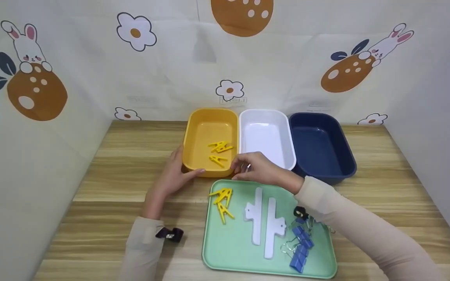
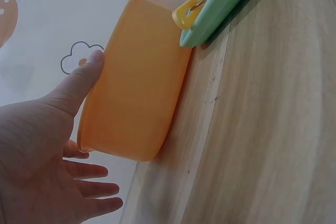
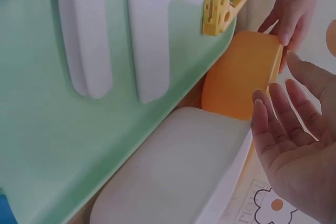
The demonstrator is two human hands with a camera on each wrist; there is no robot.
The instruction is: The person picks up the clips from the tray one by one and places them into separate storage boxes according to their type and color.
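My left hand [image 1: 173, 173] rests at the front left corner of the yellow bin [image 1: 193, 132]. Its thumb lies along the rim, the other fingers straight beside the wall, as the left wrist view shows. At the bin's front right corner is my right hand [image 1: 258, 168], fingers loosely bent with nothing between them; fingertips are right at the rim in the right wrist view. Inside the bin lie a few yellow clothespins [image 1: 218, 160]. More yellow clothespins [image 1: 224, 208] sit on the left of the green tray [image 1: 229, 253], just in front of the bin.
Two long white clips [image 1: 270, 230] lie mid-tray, with blue binder clips [image 1: 298, 258] to their right, partly under my right forearm. A white bin [image 1: 266, 136] and a navy bin [image 1: 318, 150] stand right of the yellow one, before a patterned backdrop [image 1: 170, 78].
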